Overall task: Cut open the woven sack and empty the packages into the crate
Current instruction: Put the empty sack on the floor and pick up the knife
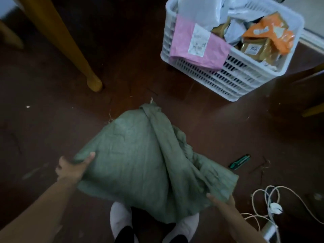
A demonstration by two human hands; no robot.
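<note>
A limp green woven sack (140, 155) hangs crumpled in front of me over the dark floor. My left hand (73, 168) grips its left edge, thumb on top. My right hand (221, 201) holds its lower right corner from beneath. The white slatted plastic crate (233, 78) stands at the upper right, heaped with packages: a pink mailer (196, 48) draped over its near rim, an orange pouch (270, 32), brown parcels and white bags. A green utility knife (240, 161) lies on the floor to the right of the sack.
A yellow wooden table leg (70, 48) slants down at the upper left. White cables and a plug (273, 206) sprawl on the floor at the lower right. My white shoes (121, 220) show below the sack. Dark furniture stands at the right edge.
</note>
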